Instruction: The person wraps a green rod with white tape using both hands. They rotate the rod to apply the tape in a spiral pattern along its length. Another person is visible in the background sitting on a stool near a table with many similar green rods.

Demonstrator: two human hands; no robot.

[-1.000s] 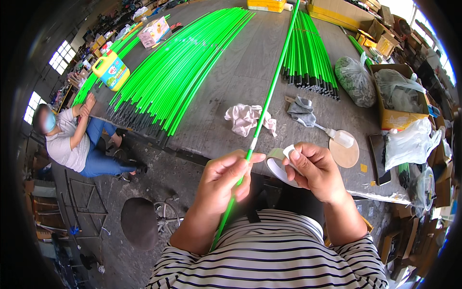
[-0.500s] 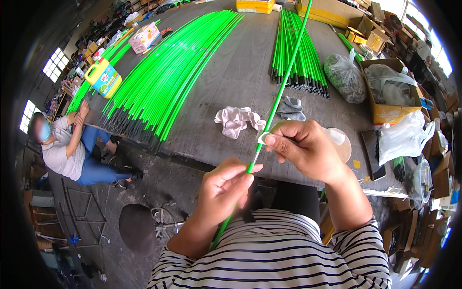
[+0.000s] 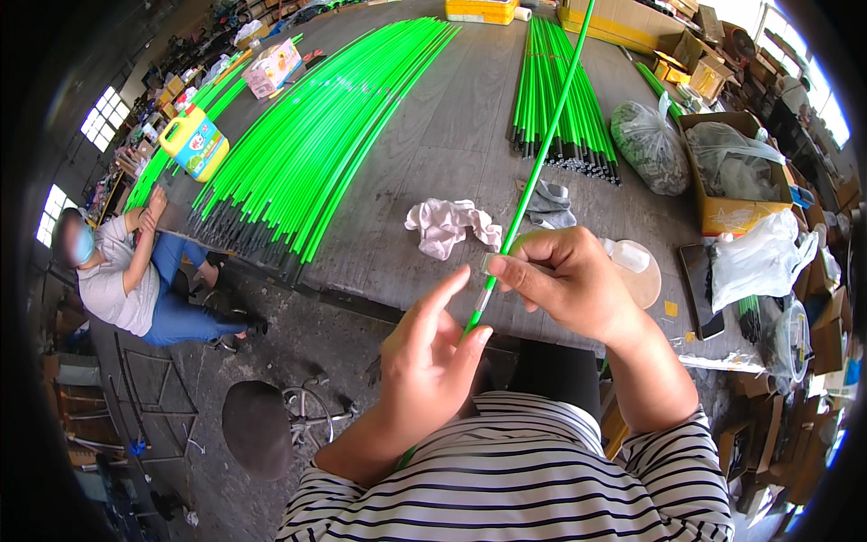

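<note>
One slim, smooth green rod (image 3: 519,208) is slanting above the table (image 3: 452,117). Right hand (image 3: 569,275) is pinching one small pale strip (image 3: 489,263) against it; left hand (image 3: 424,366) is spreading thumb and forefinger apart around its lower part. Left of rod, one crumpled whitish cloth (image 3: 442,226) is lying; right, one grey cloth (image 3: 553,217).

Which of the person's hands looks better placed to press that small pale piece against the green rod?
Probably the right hand: its fingers pinch the small pale piece at the green rod. The left hand sits lower in view, its thumb and index finger spread apart.
</note>
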